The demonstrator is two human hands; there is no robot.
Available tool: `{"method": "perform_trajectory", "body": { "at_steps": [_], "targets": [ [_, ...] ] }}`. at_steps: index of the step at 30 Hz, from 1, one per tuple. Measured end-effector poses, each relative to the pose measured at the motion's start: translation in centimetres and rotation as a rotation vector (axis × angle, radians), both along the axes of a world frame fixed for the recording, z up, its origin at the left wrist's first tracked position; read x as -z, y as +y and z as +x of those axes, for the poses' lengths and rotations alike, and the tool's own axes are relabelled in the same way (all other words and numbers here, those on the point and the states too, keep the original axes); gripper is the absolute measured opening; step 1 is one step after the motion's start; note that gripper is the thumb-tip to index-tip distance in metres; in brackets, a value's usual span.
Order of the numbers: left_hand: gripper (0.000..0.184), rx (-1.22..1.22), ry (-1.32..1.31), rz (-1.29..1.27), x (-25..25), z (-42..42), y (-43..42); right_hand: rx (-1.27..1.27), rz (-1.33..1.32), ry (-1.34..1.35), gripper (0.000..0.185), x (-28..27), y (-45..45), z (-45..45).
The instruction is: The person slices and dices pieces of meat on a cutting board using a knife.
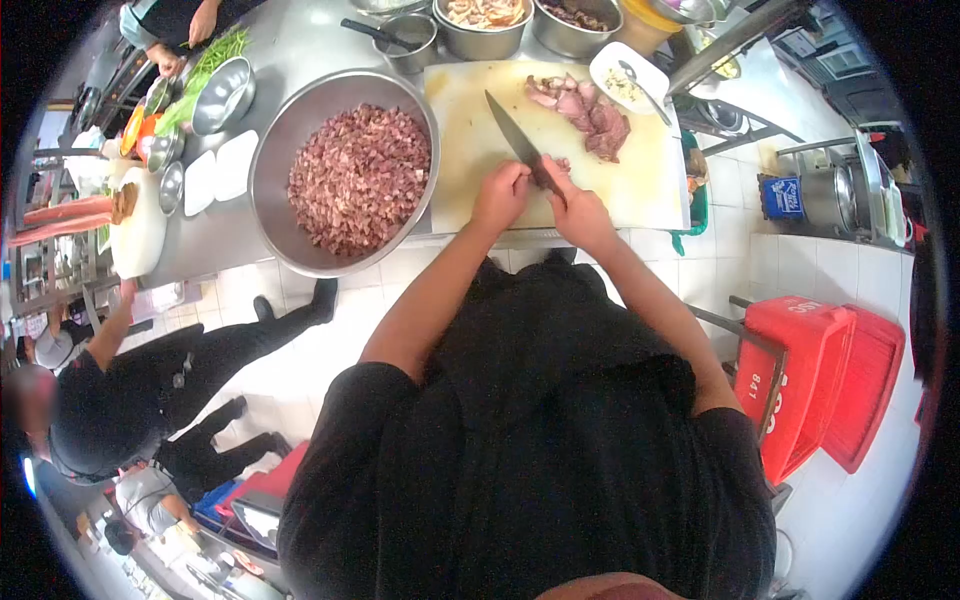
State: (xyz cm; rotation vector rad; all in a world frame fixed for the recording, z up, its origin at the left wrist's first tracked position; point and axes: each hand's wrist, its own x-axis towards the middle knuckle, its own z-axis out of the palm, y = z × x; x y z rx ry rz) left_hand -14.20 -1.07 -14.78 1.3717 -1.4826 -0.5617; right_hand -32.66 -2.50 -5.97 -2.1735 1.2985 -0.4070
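Observation:
My right hand [580, 212] is closed around the handle of a knife [514, 132], whose blade points up and left over the white cutting board [460, 110]. Beside the blade, near the board's front edge, my left hand [502, 195] has its fingers curled in; what they hold, if anything, is hidden. A small bit of meat shows by the knife, close to my right fingers. Farther back on the board lie slices of reddish-brown meat [600, 125]. Left of the board stands a large metal bowl [268, 165] with diced meat [358, 180] in it.
A white dish [645, 72] with a spoon sits at the board's back right corner. Metal pots [480, 42] and a saucepan [410, 55] line the back. Smaller bowls [222, 98] and co-workers are at left. A red bin [795, 370] stands at right.

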Motion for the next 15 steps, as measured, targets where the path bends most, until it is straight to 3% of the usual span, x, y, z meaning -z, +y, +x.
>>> {"method": "perform_trajectory", "body": {
  "at_steps": [4, 6, 11, 15],
  "targets": [
    [0.012, -0.052, 0.030, 0.004, -0.6, -0.2, 0.5, 0.039, -0.035, -0.203, 0.069, -2.1, -0.2, -2.6],
    [0.014, -0.043, 0.106, 0.121, -0.9, -0.5, 0.7, 0.074, -0.024, -0.148, 0.069, -2.6, -0.3, -4.3],
    [0.020, -0.086, 0.091, 0.128, -0.3, -1.3, -0.4, 0.097, -0.062, -0.020, 0.067, -2.3, -0.6, -7.1],
    [0.025, -0.040, 0.073, 0.093, -0.8, -2.0, -1.1, 0.025, -0.118, -0.082, 0.065, -2.9, -0.2, -8.0]
  ]
}}
